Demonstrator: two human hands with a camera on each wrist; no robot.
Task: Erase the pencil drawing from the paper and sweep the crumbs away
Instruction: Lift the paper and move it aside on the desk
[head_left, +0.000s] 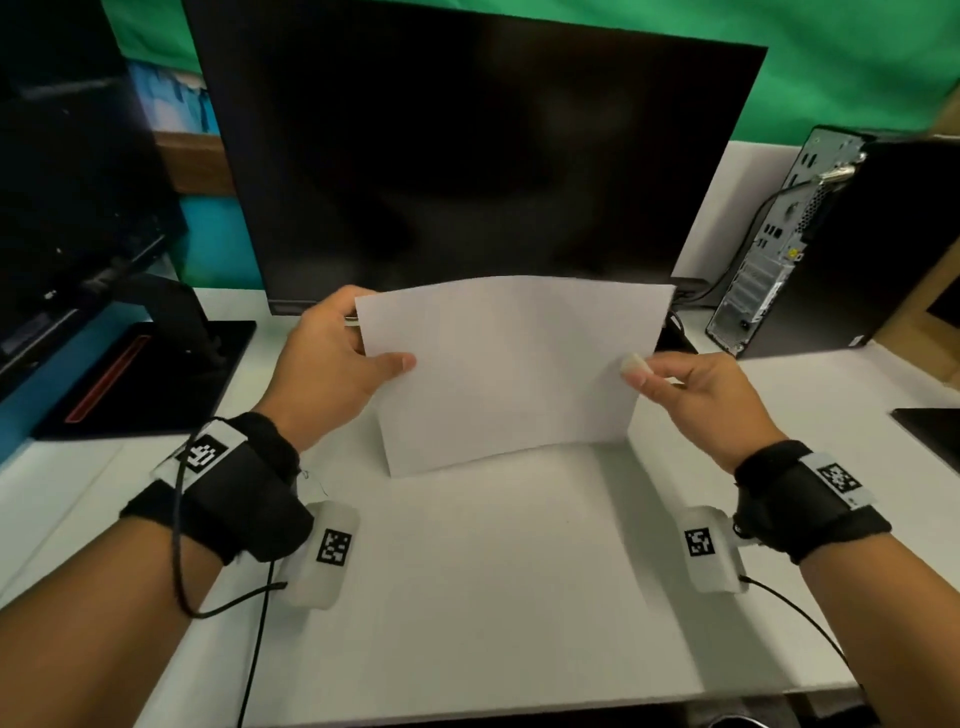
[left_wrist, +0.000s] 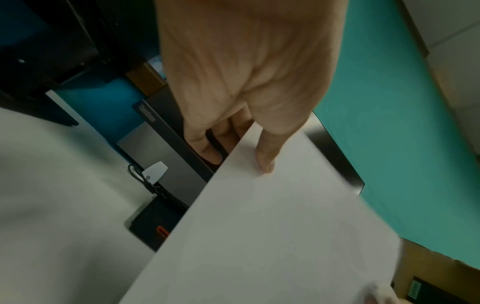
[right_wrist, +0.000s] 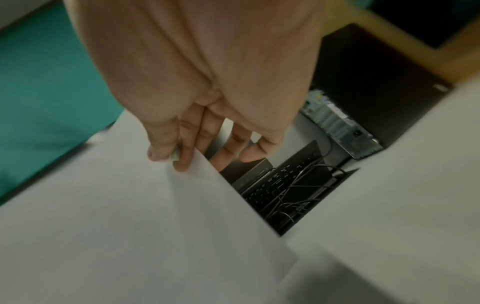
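Head view: the paper (head_left: 511, 369) is lifted off the table (head_left: 493, 571), tilted up before the monitor (head_left: 467, 156). The left hand (head_left: 332, 364) pinches its 9 o'clock edge, thumb in front. The right hand (head_left: 696, 389) pinches the 3 o'clock edge, an eraser (head_left: 635, 362) under the thumb.

Left wrist: thumb (left_wrist: 267, 156) lies on the sheet, fingers (left_wrist: 205, 148) curled behind.

Right wrist: thumb (right_wrist: 162, 144) presses eraser (right_wrist: 176, 156) against the paper; other fingers (right_wrist: 233, 144) hang loosely behind.

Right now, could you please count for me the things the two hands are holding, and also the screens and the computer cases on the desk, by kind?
Paper sheet: 1, held by left hand and right hand
Eraser: 1, in the right hand
Dark monitors: 2
Computer tower: 1
Total: 5
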